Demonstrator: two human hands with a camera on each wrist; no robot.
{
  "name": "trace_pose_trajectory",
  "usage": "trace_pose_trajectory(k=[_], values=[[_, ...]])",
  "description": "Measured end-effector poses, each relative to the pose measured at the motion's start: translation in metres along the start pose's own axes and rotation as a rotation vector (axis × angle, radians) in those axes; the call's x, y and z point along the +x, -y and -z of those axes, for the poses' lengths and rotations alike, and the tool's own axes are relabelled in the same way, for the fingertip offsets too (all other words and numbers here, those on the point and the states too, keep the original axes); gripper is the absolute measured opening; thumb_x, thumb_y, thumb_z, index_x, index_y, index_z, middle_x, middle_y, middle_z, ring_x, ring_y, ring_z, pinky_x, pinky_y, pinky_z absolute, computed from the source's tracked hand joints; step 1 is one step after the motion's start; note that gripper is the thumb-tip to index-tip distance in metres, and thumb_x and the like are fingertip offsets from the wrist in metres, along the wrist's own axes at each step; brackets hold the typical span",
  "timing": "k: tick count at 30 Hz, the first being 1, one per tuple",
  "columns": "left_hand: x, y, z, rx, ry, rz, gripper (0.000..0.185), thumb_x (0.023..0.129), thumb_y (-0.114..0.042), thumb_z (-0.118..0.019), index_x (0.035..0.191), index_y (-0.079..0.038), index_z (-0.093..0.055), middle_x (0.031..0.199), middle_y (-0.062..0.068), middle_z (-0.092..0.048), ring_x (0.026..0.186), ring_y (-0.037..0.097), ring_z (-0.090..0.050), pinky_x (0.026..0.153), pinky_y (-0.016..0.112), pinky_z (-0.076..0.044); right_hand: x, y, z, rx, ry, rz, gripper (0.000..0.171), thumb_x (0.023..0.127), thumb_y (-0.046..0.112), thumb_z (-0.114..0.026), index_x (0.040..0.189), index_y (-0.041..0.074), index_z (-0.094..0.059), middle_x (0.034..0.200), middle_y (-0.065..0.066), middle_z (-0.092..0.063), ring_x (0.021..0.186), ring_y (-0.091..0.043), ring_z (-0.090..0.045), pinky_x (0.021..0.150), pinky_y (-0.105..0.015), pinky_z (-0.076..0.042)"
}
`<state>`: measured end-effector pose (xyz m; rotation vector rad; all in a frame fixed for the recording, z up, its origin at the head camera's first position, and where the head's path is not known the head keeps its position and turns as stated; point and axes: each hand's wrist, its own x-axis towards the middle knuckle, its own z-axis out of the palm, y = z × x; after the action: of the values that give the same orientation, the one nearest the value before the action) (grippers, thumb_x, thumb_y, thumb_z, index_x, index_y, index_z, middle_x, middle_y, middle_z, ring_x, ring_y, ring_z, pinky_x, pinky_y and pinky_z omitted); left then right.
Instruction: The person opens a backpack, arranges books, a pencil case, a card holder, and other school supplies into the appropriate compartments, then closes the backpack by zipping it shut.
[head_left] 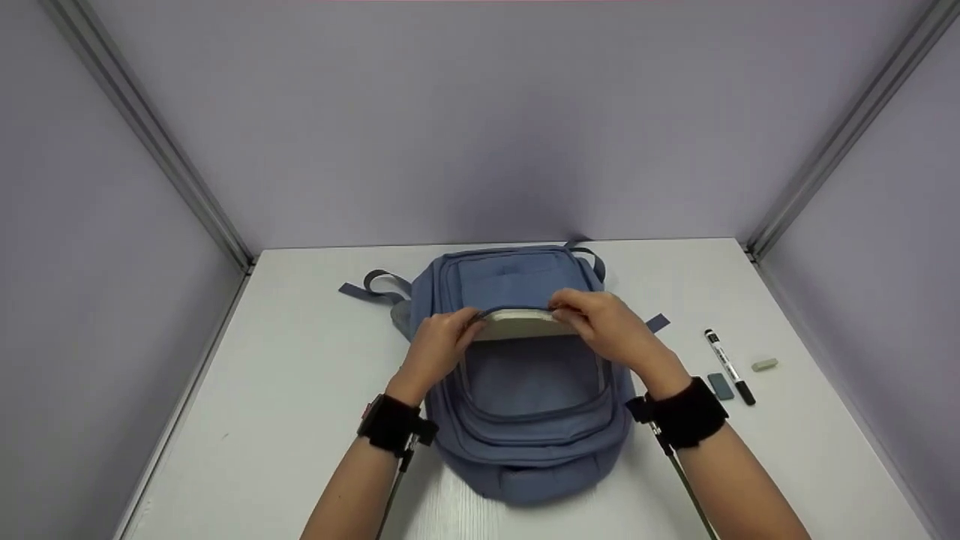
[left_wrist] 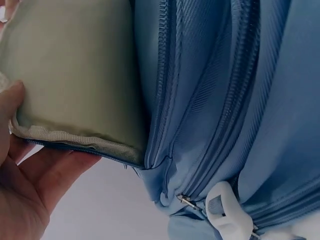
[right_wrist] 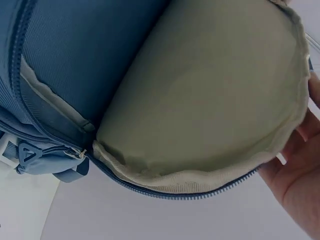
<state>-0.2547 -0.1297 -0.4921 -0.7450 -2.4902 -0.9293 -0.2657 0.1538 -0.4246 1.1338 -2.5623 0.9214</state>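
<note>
Blue backpack [head_left: 525, 390] flat at table [head_left: 262, 420] centre, front pocket unzipped. Left hand [head_left: 439, 346] and right hand [head_left: 607, 324] both pinch beige-lined flap [head_left: 517, 324], holding it lifted. Marker [head_left: 729, 365], two erasers near right edge.

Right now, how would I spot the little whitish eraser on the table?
Start at the blue backpack mid-table, then look past the right hand to the black-and-white marker. A dark eraser lies left of it; the pale eraser lies right, nearest the wall.
</note>
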Motion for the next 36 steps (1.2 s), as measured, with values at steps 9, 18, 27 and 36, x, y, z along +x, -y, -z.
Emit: trace_pose_trajectory(k=[9,18,27,36], values=[[0.005,0.011,-0.004,-0.047,-0.044,0.177,0.026,0.102,-0.025,-0.056,0.081,-0.010,-0.055,0.059,-0.008,-0.041,0.049,0.008,-0.037,0.048,0.026,-0.032,-0.022,-0.010,0.009,-0.068,-0.256,-0.060,0.028,0.095,0.010,-0.066,0.121,0.001,-0.063,0.115,-0.012,-0.065,0.104,-0.024,-0.063,0.083,-0.041,-0.051],[0.013,0.011,-0.004,-0.038,-0.041,0.296,0.031,0.103,-0.023,-0.054,0.075,-0.011,-0.046,0.060,-0.005,-0.038,0.053,0.015,-0.041,0.051,0.032,-0.035,-0.064,-0.042,0.022,-0.142,-0.398,-0.336,0.027,0.092,0.003,-0.068,0.118,-0.003,-0.064,0.109,-0.018,-0.067,0.098,-0.033,-0.066,0.075,-0.047,-0.054],[0.012,0.012,-0.005,-0.042,-0.045,0.363,0.031,0.102,-0.023,-0.055,0.074,-0.011,-0.046,0.062,-0.004,-0.040,0.057,0.016,-0.044,0.053,0.034,-0.038,-0.119,-0.082,0.037,-0.274,-0.358,-0.659,0.019,0.096,0.008,-0.061,0.112,0.000,-0.066,0.099,-0.021,-0.070,0.082,-0.038,-0.068,0.062,-0.052,-0.052],[0.007,0.014,-0.009,-0.024,-0.040,0.366,0.033,0.101,-0.022,-0.056,0.072,-0.011,-0.044,0.061,-0.004,-0.038,0.057,0.018,-0.044,0.054,0.036,-0.039,-0.166,-0.124,0.040,-0.285,-0.141,-1.080,0.029,0.095,0.008,-0.050,0.120,-0.005,-0.060,0.110,-0.030,-0.062,0.086,-0.048,-0.063,0.056,-0.051,-0.048]])
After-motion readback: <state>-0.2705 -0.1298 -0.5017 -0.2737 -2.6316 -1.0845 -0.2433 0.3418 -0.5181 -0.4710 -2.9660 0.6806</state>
